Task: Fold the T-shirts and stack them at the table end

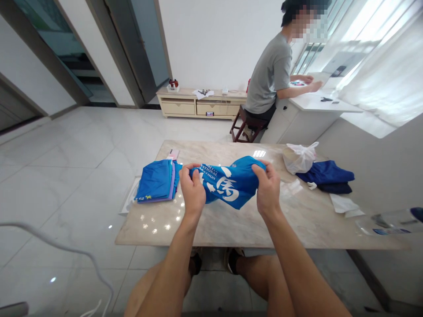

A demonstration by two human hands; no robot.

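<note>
A bright blue shirt (231, 182) with white lettering hangs bunched between my two hands, just above a marble table (231, 220). My left hand (192, 190) grips its left end and my right hand (268, 187) grips its right end. To the left, close to my left hand, lies a pile of folded blue and purple garments (155, 181) on the table's left part.
A white plastic bag (299, 157), dark blue folded clothes (325, 175), white paper (343, 204) and a clear plastic bottle (390, 222) lie on the table's right side. A phone (173, 153) rests at the far left edge. Another person (271, 79) sits on a stool at a white counter behind. A white cable (66, 253) runs at lower left.
</note>
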